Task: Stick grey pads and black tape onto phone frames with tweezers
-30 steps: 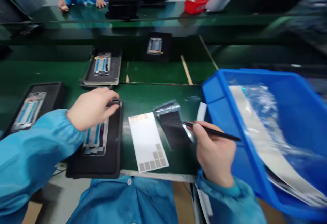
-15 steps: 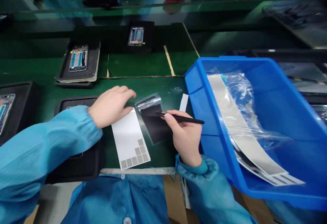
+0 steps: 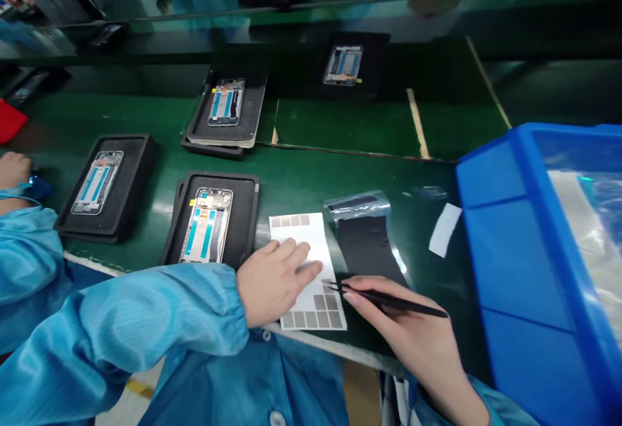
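A white sheet (image 3: 315, 235) with grey square stickers lies near the table's front edge. Flat on it, fingers stretched out, rests my left hand (image 3: 276, 277). My right hand (image 3: 413, 322) pinches black tweezers (image 3: 389, 299), whose tips are at a grey sticker (image 3: 328, 283) by the sheet's right edge; whether they grip it I cannot tell. Just right of the sheet lies a dark film sheet (image 3: 367, 245) with a clear plastic bag (image 3: 359, 204) at its top. Behind my left forearm, an opened phone (image 3: 208, 222) sits in a black tray (image 3: 245, 219), its lower end hidden.
A blue bin (image 3: 519, 251) stands at the right, a white paper strip (image 3: 444, 230) beside it. More opened phones lie in trays: one left (image 3: 98, 182), one behind (image 3: 226, 101), one farther back (image 3: 343, 65). At the left edge is a co-worker's hand (image 3: 14, 170).
The view has swung left. My left hand now lies flat on the sticker sheet. The tweezers in my right hand went from the dark film to the stickers.
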`<action>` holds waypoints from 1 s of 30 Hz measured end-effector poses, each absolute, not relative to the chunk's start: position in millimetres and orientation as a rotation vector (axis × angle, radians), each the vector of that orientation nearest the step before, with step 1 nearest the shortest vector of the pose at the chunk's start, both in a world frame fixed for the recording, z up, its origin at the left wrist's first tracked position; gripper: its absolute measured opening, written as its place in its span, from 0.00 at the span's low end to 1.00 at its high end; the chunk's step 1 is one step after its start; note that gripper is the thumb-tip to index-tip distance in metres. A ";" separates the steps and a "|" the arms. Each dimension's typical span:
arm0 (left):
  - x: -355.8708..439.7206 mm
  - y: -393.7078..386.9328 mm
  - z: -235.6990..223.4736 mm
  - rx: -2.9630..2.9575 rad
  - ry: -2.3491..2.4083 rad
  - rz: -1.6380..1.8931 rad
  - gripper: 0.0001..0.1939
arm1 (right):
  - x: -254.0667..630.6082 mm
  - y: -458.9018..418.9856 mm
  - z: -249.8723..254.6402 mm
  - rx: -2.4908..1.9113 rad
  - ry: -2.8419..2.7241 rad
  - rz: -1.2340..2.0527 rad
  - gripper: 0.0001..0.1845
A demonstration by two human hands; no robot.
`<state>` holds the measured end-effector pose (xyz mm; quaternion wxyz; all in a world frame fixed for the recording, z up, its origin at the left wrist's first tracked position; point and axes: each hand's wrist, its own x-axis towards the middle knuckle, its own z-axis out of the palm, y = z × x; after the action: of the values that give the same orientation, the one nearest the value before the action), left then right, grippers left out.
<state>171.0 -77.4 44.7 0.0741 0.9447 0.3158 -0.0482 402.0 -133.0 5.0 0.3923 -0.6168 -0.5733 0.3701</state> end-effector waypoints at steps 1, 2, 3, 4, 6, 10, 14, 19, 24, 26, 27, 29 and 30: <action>170.5 -75.8 45.1 2.832 0.935 -0.152 0.24 | 404.6 -134.8 2.2 -1.573 -1.478 0.916 0.09; 170.3 -74.7 45.7 2.830 0.924 -0.162 0.25 | 406.2 -135.5 -0.2 -1.582 -1.490 0.888 0.09; 170.3 -74.2 46.3 2.828 0.913 -0.173 0.26 | 407.1 -135.3 -2.0 -1.591 -1.494 0.860 0.09; 170.4 -74.0 46.9 2.827 0.902 -0.182 0.27 | 407.3 -134.4 -3.3 -1.596 -1.494 0.839 0.09; 170.9 -75.0 47.9 2.827 0.884 -0.197 0.28 | 406.5 -132.1 -3.5 -1.597 -1.495 0.820 0.08; 171.4 -77.5 48.2 2.829 0.873 -0.243 0.28 | 404.0 -129.9 0.4 -1.545 -1.497 0.853 0.07; 171.8 -77.5 47.5 2.837 0.859 -0.264 0.27 | 403.3 -131.3 0.9 -1.531 -1.483 0.911 0.07; 173.4 -78.0 49.3 2.856 0.852 -0.274 0.27 | 403.4 -133.7 1.7 -1.515 -1.505 0.904 0.05; 174.0 -77.6 49.4 2.861 0.860 -0.282 0.27 | 403.6 -133.3 4.1 -1.462 -1.521 0.941 0.05; 173.7 -77.5 49.1 2.867 0.855 -0.274 0.27 | 403.9 -133.3 4.6 -1.448 -1.522 0.953 0.04; 173.5 -77.5 49.0 2.869 0.852 -0.269 0.27 | 404.1 -133.5 4.6 -1.444 -1.520 0.963 0.04; 173.3 -77.4 48.8 2.871 0.846 -0.263 0.27 | 404.5 -133.8 4.5 -1.444 -1.511 0.975 0.04; 173.1 -77.4 48.9 2.870 0.846 -0.263 0.27 | 404.6 -134.0 4.4 -1.446 -1.508 0.976 0.04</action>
<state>173.1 -77.4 48.9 0.0690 0.9533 0.2809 -0.0875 404.6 -134.0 4.4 0.4058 -0.5730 -0.5979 0.3867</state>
